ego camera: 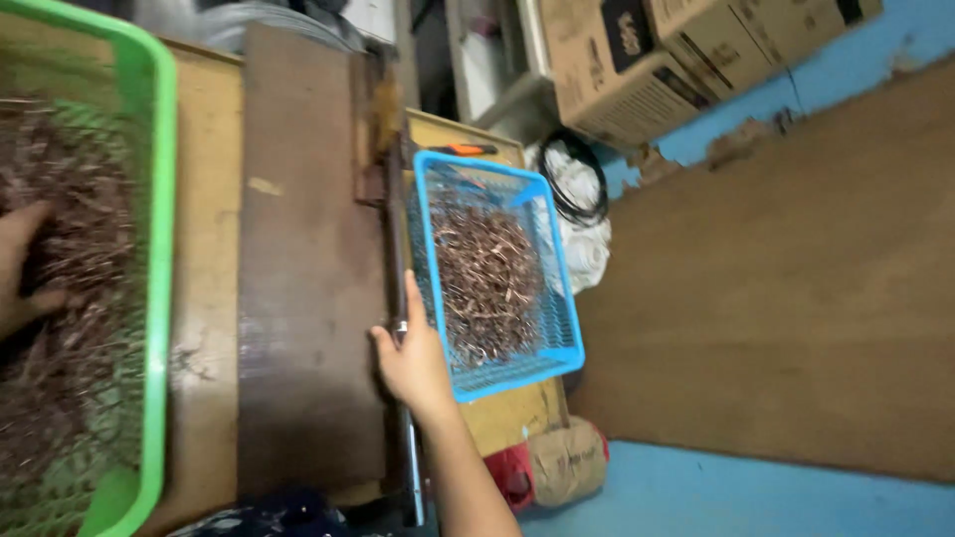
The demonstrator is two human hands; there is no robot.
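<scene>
Right hand (410,360) gripping the long metal bar (396,298) beside the blue basket (557,298) of brown strands on the worktop (214,199), left hand (18,268) resting open, pressing into strands in the green basket (157,249)

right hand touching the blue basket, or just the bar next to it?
Cannot tell. In the head view the right hand grips the metal bar and overlaps the blue basket edge.
</scene>
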